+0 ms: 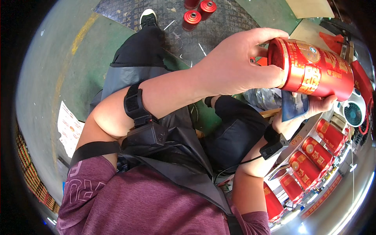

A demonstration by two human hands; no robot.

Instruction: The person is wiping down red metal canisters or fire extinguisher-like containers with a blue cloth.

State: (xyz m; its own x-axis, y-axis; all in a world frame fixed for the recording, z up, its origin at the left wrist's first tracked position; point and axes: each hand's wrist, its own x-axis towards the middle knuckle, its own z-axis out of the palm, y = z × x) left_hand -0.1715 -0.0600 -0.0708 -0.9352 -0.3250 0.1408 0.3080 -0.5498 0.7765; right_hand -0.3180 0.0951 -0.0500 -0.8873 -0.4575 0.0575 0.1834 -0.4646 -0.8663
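A purple shirt (pixel 152 196) filled the lower part of the head view, with a black apron (pixel 180 139) in front of it. Beyond them, the shiny red can (pixel 313 70) was up in the air at the right, lying on its side and slanting down to the right. The left hand (pixel 250 58) had its grip wrapped around the can's left end, thumb on the lower side and fingers over the top. The right hand (pixel 319 105) was beneath the can, its grip holding the underside near the other end. A blue scrap (pixel 294 106) hung just below the can, against the right hand. Further off, red cans (pixel 192 17) stood upright on a dark mat (pixel 235 19). Red packages (pixel 304 168) sat in a row at the right, near a white fan (pixel 353 111). Printed paper (pixel 69 129) lay on the floor (pixel 58 78) at the left.
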